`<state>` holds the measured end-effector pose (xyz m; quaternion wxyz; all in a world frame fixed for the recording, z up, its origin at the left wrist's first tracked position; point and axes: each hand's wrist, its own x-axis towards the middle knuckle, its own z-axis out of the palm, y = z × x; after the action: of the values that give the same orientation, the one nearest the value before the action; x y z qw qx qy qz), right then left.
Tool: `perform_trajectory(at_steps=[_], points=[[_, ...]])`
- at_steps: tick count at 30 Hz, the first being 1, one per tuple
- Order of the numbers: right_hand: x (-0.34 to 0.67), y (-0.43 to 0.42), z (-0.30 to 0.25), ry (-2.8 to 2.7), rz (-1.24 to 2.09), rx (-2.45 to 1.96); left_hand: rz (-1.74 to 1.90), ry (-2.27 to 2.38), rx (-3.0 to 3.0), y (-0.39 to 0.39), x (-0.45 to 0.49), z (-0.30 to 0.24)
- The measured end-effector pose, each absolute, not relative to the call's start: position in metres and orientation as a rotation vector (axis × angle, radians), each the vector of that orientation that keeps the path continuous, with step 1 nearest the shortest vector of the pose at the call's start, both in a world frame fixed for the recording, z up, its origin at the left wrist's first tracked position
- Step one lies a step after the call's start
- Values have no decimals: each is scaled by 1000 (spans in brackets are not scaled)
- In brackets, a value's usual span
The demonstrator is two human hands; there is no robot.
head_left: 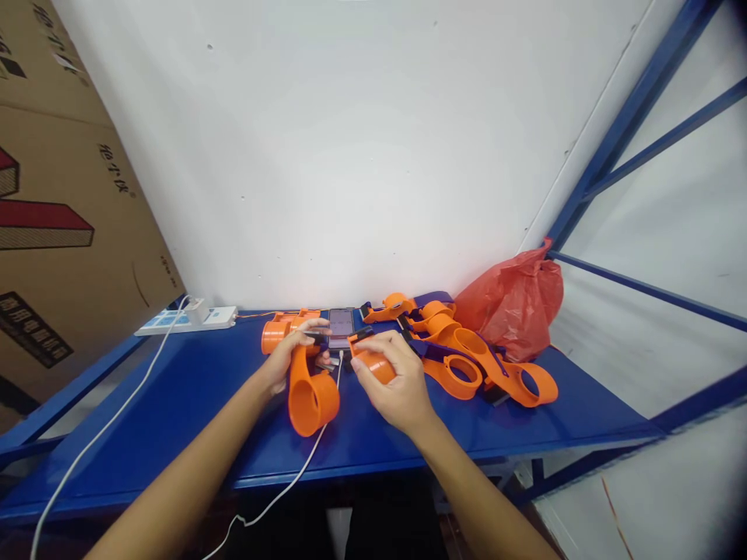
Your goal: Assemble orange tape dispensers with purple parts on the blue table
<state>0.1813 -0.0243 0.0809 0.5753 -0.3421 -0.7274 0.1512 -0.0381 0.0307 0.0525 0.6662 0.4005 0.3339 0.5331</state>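
Forearms first: my left forearm (pixel 192 463) and right forearm (pixel 478 486) reach in towards the phone (pixel 341 323), my marker on this blue table (pixel 192 389). Left hand (pixel 285 358), just left of the phone, has its fingers wrapped round the upper end of an orange tape dispenser (pixel 299 377), its open ring hanging towards me. Right hand (pixel 402 381), just right of the phone, grips a second dispenser (pixel 379 365), thumb and fingers round its orange drum.

Moving out: one more dispenser (pixel 272 337) sits left of the phone, behind my left hand, and a heap of them (pixel 472 342) sprawls to its right. Past that heap, a red plastic bag (pixel 513 303), top bunched; what's inside, I can't tell. Far left of the phone, beyond the white power strip (pixel 222 317), stands a big cardboard box (pixel 87 179), contents hidden.
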Motion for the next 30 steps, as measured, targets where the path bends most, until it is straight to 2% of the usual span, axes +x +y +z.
perform_trajectory(at_steps=[6,11,14,21,26,30], points=[[192,-41,68,-1758,549,-793,1296,867,985,24,-67,47],[189,-49,47,-1806,624,-766,1468,1157,1367,12,-75,31],[194,-51,36,-1819,596,-777,1382,1336,1659,-1,-90,23],[214,-60,18,-1955,348,-884,887,1273,2304,-23,-148,25],[218,-63,12,-1968,190,-995,727,1368,2430,-25,-179,29],[220,-57,13,-1960,75,-918,622,1403,2474,-20,-195,34]])
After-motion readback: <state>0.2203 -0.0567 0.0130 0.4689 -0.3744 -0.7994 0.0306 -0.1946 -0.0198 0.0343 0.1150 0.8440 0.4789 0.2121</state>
